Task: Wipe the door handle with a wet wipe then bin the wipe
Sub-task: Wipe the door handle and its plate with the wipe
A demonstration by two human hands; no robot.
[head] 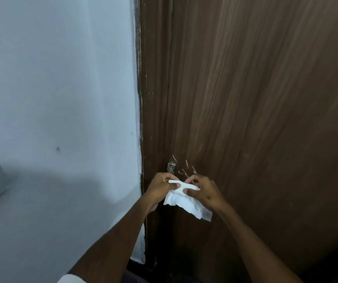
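Head view: both forearms reach up from the bottom edge toward a brown door, and the two hands meet over a white wipe.
Left hand (161, 186): fingers curled closed, thumb and fingertips pinching the upper left corner of the wet wipe (186, 203).
Right hand (204, 190): also closed, thumb pressed onto the upper right part of the wipe, the other fingers bent behind it.
Wet wipe: stretched between the two hands and partly crumpled; its loose lower edge hangs below the right hand, down and to the right.
Door handle (171, 168): a small metallic piece just above the left hand, between the two hands' knuckles and a little higher; most of it is hidden by the hands, so its shape cannot be told. The wipe appears not to touch it, though the gap is hard to judge.
Door (266, 99): dark wood grain, filling the space behind and to the right of both hands; pale scratch marks sit just above the right hand.
Door frame (143, 119): a dark strip with chipped paint, rising directly above the left hand.
Wall (51, 88): pale blue-white, to the left of the left hand, with a small dark spot on it.
Sleeve (70, 279): a white edge on the left arm at the bottom.
Writing: no brand, label or lettering is legible on the wipe or the door.
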